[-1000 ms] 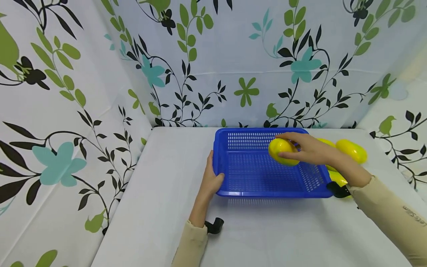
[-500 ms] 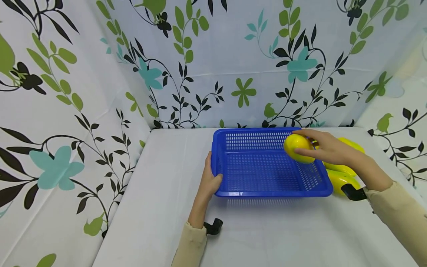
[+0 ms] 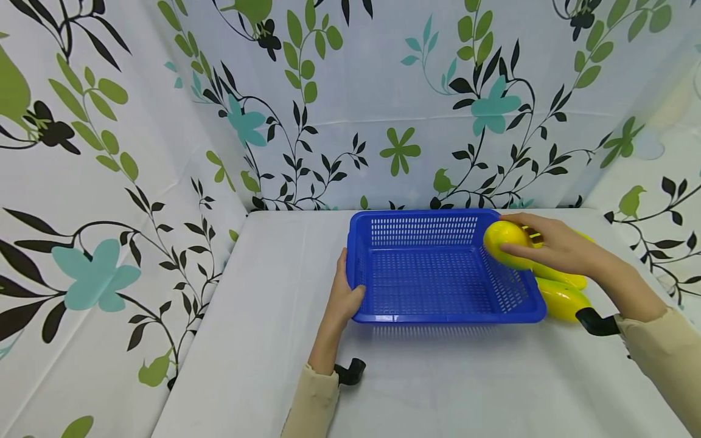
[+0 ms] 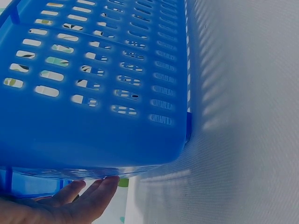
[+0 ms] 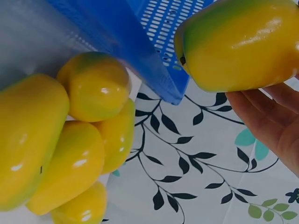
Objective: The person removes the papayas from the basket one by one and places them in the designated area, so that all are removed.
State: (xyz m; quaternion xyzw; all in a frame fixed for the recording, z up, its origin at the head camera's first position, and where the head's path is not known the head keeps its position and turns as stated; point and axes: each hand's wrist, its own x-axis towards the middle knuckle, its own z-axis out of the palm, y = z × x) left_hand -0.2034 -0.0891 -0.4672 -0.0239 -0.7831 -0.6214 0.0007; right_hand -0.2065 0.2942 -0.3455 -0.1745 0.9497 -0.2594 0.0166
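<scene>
My left hand [image 3: 346, 299] holds the left side of a blue plastic basket [image 3: 438, 318], thumb by the rim. In the left wrist view, its fingers [image 4: 96, 198] lie along the basket's outer wall [image 4: 93, 140]. My right hand [image 3: 558, 246] grips a yellow mango [image 3: 505, 242] with greenish patches, held above the basket's right rim. The right wrist view shows this mango [image 5: 238, 46] off the table, with fingers [image 5: 257, 112] underneath it. No fruit shows inside the basket. Several more mangoes [image 3: 561, 299] lie just right of the basket, partly hidden by my right arm.
A white cloth covers the table [image 3: 285, 261]. Patterned curtains [image 3: 328, 121] hang behind it and along both sides. In the right wrist view the loose mangoes [image 5: 74, 158] lie in a close cluster beside the basket's wall.
My right hand has moved right with the mango, from over the basket's inside to its right rim. The left hand and basket stay put.
</scene>
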